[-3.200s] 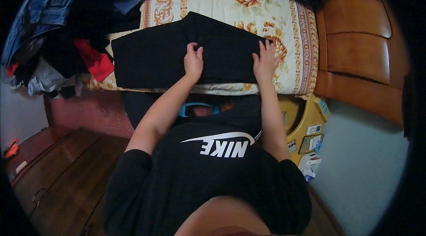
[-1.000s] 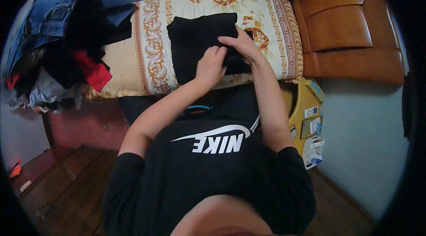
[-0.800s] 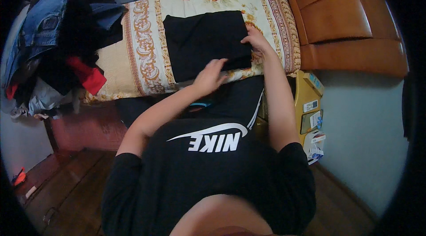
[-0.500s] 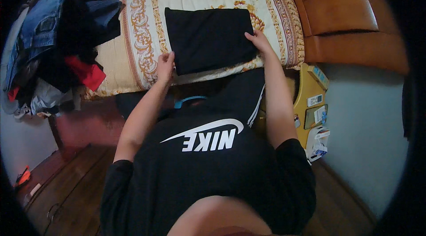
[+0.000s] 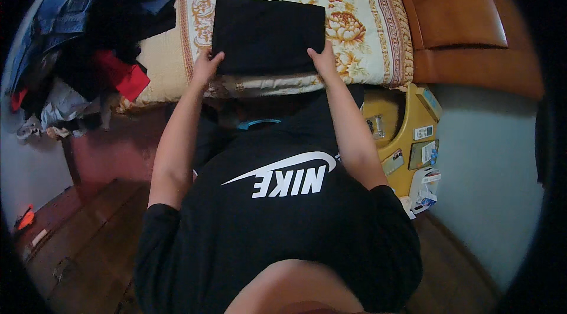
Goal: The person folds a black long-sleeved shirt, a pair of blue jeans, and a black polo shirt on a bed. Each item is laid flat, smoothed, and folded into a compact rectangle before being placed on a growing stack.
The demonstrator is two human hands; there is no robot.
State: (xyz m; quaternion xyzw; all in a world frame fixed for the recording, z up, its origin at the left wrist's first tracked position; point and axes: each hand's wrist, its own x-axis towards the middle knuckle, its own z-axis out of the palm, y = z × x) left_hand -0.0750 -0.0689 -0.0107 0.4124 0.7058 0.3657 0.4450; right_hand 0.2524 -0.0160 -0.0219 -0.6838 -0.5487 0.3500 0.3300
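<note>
A folded black garment (image 5: pixel 269 33), roughly rectangular, lies at the near edge of the bed; what kind of garment it is does not show. My left hand (image 5: pixel 207 66) grips its near left corner, thumb on top. On the opposite side my right hand (image 5: pixel 322 59) holds the near right edge the same way, its thumb over the cloth and its other fingers beneath. Under the garment spreads a cream floral bedspread (image 5: pixel 378 30) with patterned borders.
To the left is a heap of clothes with blue jeans (image 5: pixel 71 10) and a red piece of cloth (image 5: pixel 123 75). A brown leather headboard (image 5: pixel 455 13) stands at the right. Near my right arm, a yellow stand (image 5: pixel 407 119) carries small items, including a phone (image 5: pixel 393 162).
The black garment has shifted left and slightly away from me, and sits straighter. My right hand has moved left with it; my left hand has moved a little left and farther out.
</note>
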